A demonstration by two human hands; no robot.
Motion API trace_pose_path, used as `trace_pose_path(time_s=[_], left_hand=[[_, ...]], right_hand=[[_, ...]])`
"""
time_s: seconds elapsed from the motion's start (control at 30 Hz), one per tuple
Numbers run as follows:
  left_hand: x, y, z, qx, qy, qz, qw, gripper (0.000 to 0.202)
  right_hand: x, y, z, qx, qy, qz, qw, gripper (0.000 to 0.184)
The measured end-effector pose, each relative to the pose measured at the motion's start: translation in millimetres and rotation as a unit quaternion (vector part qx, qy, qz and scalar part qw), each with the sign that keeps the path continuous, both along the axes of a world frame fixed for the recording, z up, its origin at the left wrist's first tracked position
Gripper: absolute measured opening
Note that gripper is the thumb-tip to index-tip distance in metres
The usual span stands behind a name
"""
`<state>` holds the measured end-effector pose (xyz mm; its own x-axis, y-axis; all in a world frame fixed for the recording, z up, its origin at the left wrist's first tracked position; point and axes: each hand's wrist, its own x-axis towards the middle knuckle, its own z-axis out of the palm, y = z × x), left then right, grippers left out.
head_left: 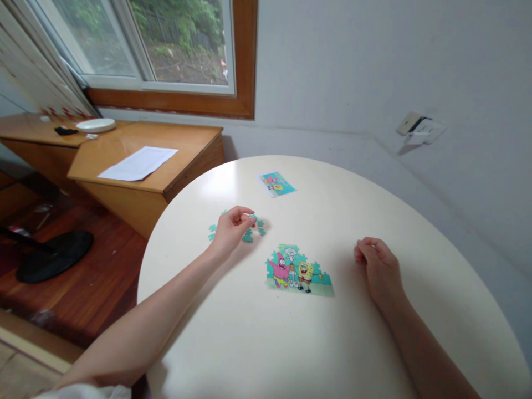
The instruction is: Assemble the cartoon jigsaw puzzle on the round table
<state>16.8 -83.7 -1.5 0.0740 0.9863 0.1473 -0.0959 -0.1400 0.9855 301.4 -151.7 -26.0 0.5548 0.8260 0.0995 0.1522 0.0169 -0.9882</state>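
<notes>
My left hand hovers over a loose cluster of teal puzzle pieces, its thumb and forefinger pinched on what looks like a small teal piece. The hand covers part of that cluster. Nearer to me lies a partly assembled jigsaw puzzle showing a pink starfish, a pale squid figure and a yellow sponge character; its upper edge is stepped and uneven. To the right of the puzzle, my right hand rests at the table in a loose fist, with nothing visible in it.
A small picture card with similar characters lies toward the far side of the round white table. Left of it, a wooden cabinet carries a paper sheet and a white plate. A wall socket with plug is at right.
</notes>
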Motion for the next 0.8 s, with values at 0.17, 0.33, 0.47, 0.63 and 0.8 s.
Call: trace_pose_path(time_s=[0.17,0.33,0.47,0.63,0.8], left_hand=[[0.5,-1.0,1.1,-0.008,-0.006,0.007,1.0,0.026],[1.5,-2.9,3.7,-0.022,-0.009,0.007,1.0,0.025],[2.2,-3.6,4.0,-0.027,-0.008,0.005,1.0,0.023],[1.1,-2.1,2.5,-0.011,-0.009,0.007,1.0,0.019],[0.3,-0.8,0.8,-0.034,0.012,-0.009,0.999,0.021]], right_hand=[[0.1,-0.2,1.0,0.002,-0.01,0.005,1.0,0.024],[1.3,0.1,-1.4,0.0,-0.023,-0.003,1.0,0.026],[1.4,0.2,-2.1,0.005,-0.016,0.003,1.0,0.025],[-0.2,-0.5,0.7,-0.005,-0.009,0.0,1.0,0.024],[0.4,0.1,-1.0,-0.003,-0.005,0.001,1.0,0.022]])
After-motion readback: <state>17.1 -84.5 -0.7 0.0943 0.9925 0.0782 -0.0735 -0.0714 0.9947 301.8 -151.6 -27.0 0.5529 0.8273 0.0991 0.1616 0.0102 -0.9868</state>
